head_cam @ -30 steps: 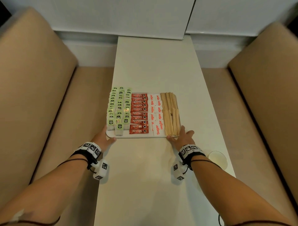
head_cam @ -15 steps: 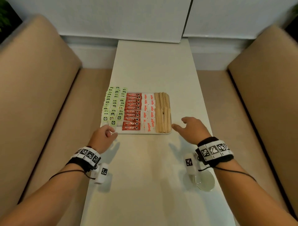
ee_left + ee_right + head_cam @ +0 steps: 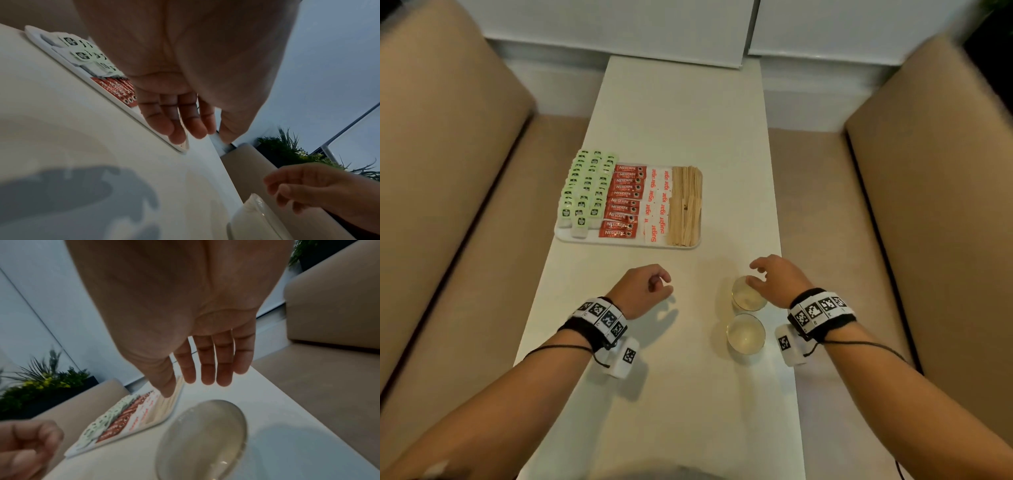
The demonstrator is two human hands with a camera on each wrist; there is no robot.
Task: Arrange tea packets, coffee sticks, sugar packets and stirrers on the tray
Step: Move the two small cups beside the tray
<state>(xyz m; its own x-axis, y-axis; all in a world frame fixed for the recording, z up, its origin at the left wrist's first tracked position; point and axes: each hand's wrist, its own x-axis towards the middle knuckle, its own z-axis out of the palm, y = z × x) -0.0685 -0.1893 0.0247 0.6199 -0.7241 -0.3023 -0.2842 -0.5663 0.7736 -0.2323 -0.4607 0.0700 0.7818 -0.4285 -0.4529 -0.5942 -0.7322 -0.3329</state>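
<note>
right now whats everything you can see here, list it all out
tray: one, white, on the table, ahead of the hands
tea packets: many, green, left side of tray
coffee sticks: a column, red, right of the tea
sugar packets: several, white with red print, right of the coffee
stirrers: a pile, pale wood, right end of tray
table: one, white, long
glass cups: two, clear, near right edge of table
benches: two, tan, either side
plants: green, behind a bench
left hand: loosely curled, holds nothing
right hand: fingers relaxed, over the farther cup
</note>
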